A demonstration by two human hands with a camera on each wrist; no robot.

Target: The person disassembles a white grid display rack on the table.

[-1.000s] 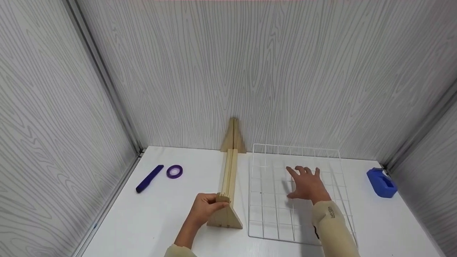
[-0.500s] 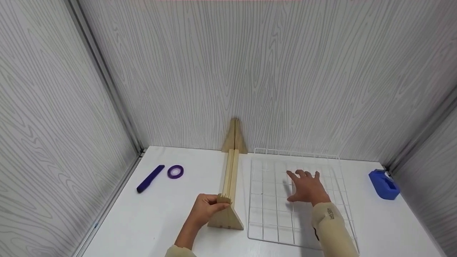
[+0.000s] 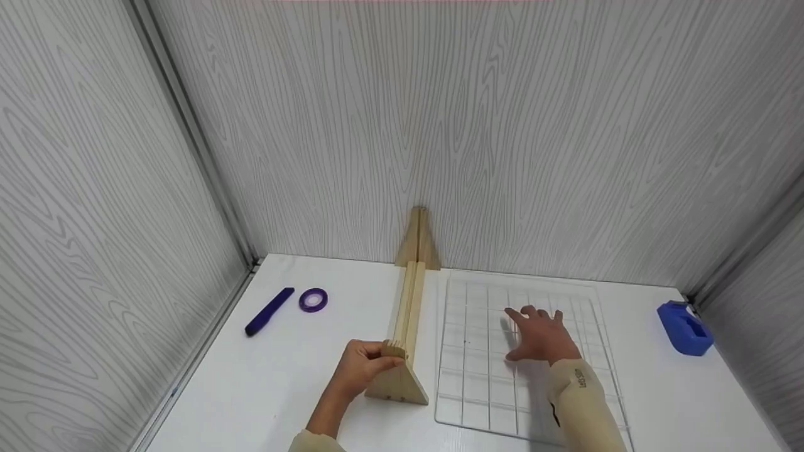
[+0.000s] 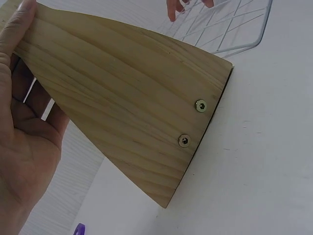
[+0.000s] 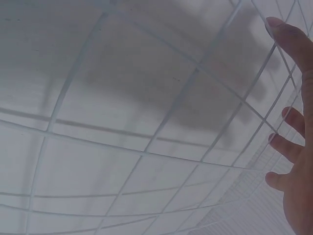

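Observation:
In the head view, a wooden stand (image 3: 399,384) with two triangular ends joined by long rails runs from near me to the back wall. My left hand (image 3: 359,371) grips the top of its near end, thumb on the front face. Two hex-socket bolts (image 4: 201,105) sit low in that end panel (image 4: 122,88) in the left wrist view. To the right, a white wire grid panel (image 3: 489,376) lies along the table. My right hand (image 3: 541,336) is over it with fingers spread; in the right wrist view its fingertips (image 5: 275,22) meet the wires.
Left of the stand lie a long purple tool (image 3: 269,312) and a purple ring-shaped roll (image 3: 313,300). A blue tape dispenser (image 3: 686,329) stands near the right wall. Wood-grain walls (image 3: 477,125) enclose the back and sides.
The far edge of the wire grid has dropped toward the table, and my right hand has come slightly down with it. My left hand keeps its grip on the stand.

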